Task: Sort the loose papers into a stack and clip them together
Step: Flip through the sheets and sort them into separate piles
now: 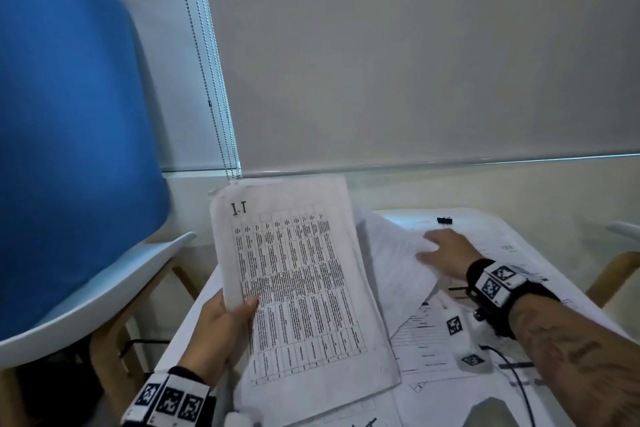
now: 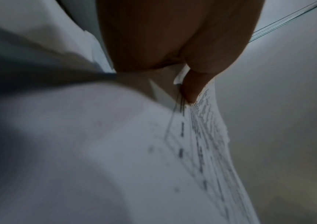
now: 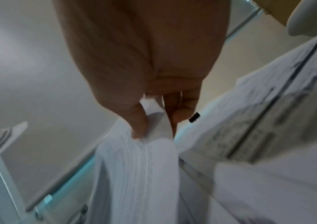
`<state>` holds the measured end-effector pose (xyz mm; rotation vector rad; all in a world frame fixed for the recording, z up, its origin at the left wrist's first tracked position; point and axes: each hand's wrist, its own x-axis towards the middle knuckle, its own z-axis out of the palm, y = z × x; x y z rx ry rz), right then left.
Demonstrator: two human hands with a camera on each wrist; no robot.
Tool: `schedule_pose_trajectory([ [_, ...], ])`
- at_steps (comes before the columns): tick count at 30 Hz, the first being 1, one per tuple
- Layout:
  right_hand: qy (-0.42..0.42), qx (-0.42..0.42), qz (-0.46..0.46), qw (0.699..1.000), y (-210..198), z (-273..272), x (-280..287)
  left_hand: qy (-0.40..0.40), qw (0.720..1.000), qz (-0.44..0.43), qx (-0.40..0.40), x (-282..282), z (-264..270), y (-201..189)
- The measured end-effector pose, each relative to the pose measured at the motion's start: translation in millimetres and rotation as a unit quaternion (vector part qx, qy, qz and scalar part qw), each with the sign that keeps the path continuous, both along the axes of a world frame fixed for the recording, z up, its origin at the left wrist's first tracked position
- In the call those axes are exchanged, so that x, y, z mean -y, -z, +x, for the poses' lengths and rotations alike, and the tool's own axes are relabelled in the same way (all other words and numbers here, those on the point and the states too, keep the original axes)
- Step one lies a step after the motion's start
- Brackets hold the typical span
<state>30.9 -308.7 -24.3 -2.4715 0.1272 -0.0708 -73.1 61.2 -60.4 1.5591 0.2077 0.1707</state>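
Observation:
My left hand (image 1: 221, 326) grips a stack of printed sheets (image 1: 298, 281) by its left edge and holds it tilted above the white table (image 1: 540, 236); the thumb (image 2: 190, 87) lies on the top sheet, which shows a table of text. My right hand (image 1: 440, 250) reaches to the far side and pinches a loose sheet (image 1: 398, 267) between thumb (image 3: 138, 122) and fingers, its edge lifted off the table. A small black binder clip (image 1: 444, 220) lies just beyond that hand, also seen in the right wrist view as the clip (image 3: 194, 117).
More loose printed sheets (image 1: 436, 350) cover the table near me. A blue and white chair (image 1: 69, 149) stands at the left, close to the table's edge. A black cable (image 1: 519, 381) runs across the papers at the right. A roller blind and wall stand behind.

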Motion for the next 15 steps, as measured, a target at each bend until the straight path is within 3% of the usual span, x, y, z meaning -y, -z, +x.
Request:
schedule_pose_trajectory([
  [4, -0.052, 0.126, 0.128, 0.982, -53, -4, 15, 0.041, 0.999, -0.009, 0.027, 8, -4, -29],
  [10, -0.194, 0.133, 0.096, 0.967, -139, -29, 6, 0.085, 0.994, -0.020, 0.062, 34, -2, -64],
  [13, -0.253, 0.097, 0.100, 0.957, -151, -36, -9, 0.116, 0.990, -0.045, 0.061, 48, -5, -72],
  [15, -0.278, 0.084, 0.151, 0.945, -146, -37, -16, 0.106, 0.991, -0.039, 0.066, 52, -6, -70],
])
